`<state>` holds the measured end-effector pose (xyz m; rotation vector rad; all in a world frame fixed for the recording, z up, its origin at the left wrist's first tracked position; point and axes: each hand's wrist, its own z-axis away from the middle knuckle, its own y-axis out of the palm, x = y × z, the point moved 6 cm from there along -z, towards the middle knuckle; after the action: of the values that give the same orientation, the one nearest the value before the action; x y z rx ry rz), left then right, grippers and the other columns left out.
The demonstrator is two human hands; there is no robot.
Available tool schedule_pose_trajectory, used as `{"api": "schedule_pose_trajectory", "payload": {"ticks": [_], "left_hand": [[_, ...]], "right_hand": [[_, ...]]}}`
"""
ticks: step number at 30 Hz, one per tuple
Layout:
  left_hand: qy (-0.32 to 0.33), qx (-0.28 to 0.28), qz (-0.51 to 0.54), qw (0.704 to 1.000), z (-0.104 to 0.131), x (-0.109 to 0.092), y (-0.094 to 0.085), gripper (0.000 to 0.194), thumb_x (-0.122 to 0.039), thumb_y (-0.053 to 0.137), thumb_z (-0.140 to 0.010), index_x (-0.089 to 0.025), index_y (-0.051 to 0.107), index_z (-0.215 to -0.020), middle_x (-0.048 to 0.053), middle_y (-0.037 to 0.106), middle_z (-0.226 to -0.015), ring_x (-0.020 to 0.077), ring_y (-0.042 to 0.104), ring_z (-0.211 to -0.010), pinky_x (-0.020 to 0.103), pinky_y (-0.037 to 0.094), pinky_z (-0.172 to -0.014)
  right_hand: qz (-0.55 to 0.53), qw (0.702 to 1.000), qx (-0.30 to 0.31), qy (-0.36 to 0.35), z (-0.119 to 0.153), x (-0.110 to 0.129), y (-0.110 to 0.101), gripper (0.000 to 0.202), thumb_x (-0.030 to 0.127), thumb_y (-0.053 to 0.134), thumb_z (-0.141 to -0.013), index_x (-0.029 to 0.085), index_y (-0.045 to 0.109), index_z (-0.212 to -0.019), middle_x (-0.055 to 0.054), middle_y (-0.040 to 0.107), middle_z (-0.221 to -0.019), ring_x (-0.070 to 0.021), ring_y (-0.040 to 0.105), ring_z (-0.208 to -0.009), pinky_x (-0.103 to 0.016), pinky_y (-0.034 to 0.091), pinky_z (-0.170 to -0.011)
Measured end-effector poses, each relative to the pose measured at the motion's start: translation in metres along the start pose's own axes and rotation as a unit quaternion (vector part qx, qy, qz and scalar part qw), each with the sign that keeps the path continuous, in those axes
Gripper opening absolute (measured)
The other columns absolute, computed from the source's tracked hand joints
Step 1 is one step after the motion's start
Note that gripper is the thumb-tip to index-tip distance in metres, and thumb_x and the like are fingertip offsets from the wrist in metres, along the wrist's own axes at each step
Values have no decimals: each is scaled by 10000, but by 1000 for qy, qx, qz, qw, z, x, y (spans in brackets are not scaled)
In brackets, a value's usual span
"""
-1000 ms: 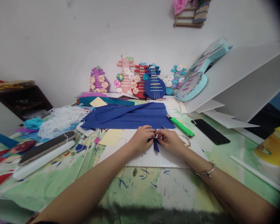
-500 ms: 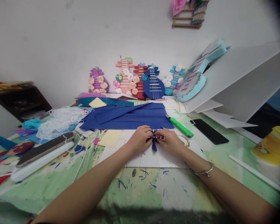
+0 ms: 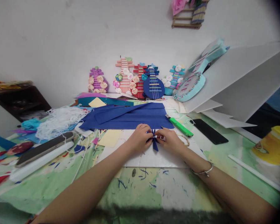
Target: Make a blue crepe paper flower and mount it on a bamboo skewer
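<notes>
Both hands meet over a white board (image 3: 140, 159), pinching a small dark-blue strip (image 3: 155, 146), paper or fabric, from its two sides. My left hand (image 3: 142, 137) has its fingers closed on the strip's left side. On the other side my right hand (image 3: 167, 138) grips it between thumb and fingers; a bracelet circles that wrist. One end of the strip points down toward me, and the part between the fingertips is mostly hidden. Just beyond the hands lie folded blue sheets (image 3: 130, 116). A green utility knife (image 3: 180, 126) and a gold-coloured ring (image 3: 185, 140) rest near my right hand.
Several decorated lute-shaped crafts, one of them blue (image 3: 154, 88), lean on the back wall. White string (image 3: 60, 121) is heaped at left, near a long dark object (image 3: 45, 149). A black phone (image 3: 209, 131), white boards (image 3: 238, 74) and a yellow container (image 3: 274, 146) are at right.
The hands stay in nearly the same place with small finger movements. The strip's lower end has shifted slightly to the right.
</notes>
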<state>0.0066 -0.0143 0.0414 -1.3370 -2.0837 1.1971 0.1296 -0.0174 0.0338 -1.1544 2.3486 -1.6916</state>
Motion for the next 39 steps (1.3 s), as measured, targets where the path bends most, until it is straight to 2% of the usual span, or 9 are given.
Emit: {"api": "schedule_pose_trajectory", "payload": {"ticks": [6,13,18,21,26,29,33,36,39], "left_hand": [[21,23,17,999,0,-5,1,140,-129,521,-784,-174,649,-817,74,636,-989,241,477,-1103,417,340,-975],[10,32,33,999,0,-4,2,97,-145,522,-783,-166,609,-748,55,630,-829,211,526,-927,382,369,-877],[-77,36,81,993,-1,6,6,17,-151,562,-733,-165,552,-737,33,616,-744,172,529,-743,314,386,-718],[-120,22,123,985,-1,11,7,113,-110,552,-697,-170,530,-789,21,613,-763,157,531,-716,281,385,-664],[-126,12,190,974,-1,12,7,141,-70,538,-688,-172,518,-783,-2,607,-746,130,549,-704,249,409,-659],[-134,4,215,967,-1,12,5,155,-56,539,-694,-171,530,-797,-10,619,-763,119,569,-719,240,424,-677],[-144,-5,210,967,-1,13,3,171,-51,561,-689,-172,541,-808,-14,638,-777,119,592,-733,242,428,-682],[-154,-8,208,966,-1,13,2,169,-56,570,-691,-172,545,-811,-13,651,-767,126,607,-736,251,436,-691],[-158,-8,212,964,0,14,3,165,-61,570,-687,-173,546,-805,-9,650,-755,129,611,-725,251,449,-685]], "right_hand": [[-3,1000,-1,-1,-1,0,0,138,99,530,-772,204,619,-782,-4,645,-704,-156,557,-644,-420,365,-964],[-16,1000,2,-9,1,6,-2,149,109,536,-760,200,654,-764,-8,644,-690,-160,557,-676,-366,410,-860],[-23,999,1,-25,1,8,-4,141,94,546,-754,190,648,-769,-8,658,-720,-149,561,-693,-313,411,-785],[-33,999,12,-6,0,7,-3,115,110,555,-752,185,640,-735,-10,661,-715,-150,560,-697,-279,409,-720],[-24,999,23,25,0,6,-1,119,134,539,-760,179,636,-708,-9,640,-683,-141,549,-658,-247,390,-637],[-29,998,16,50,1,1,-1,118,135,538,-758,181,640,-796,-7,649,-706,-141,563,-667,-239,386,-620],[-27,999,16,38,1,1,-2,246,120,536,-762,199,634,-973,-5,660,-742,-144,570,-681,-241,388,-638],[-4,1000,19,4,1,7,-3,249,102,511,-776,201,653,-956,-12,660,-727,-158,563,-693,-259,392,-680],[9,1000,16,-16,0,9,-2,252,100,498,-792,204,662,-952,-17,673,-752,-165,571,-716,-303,395,-794]]}}
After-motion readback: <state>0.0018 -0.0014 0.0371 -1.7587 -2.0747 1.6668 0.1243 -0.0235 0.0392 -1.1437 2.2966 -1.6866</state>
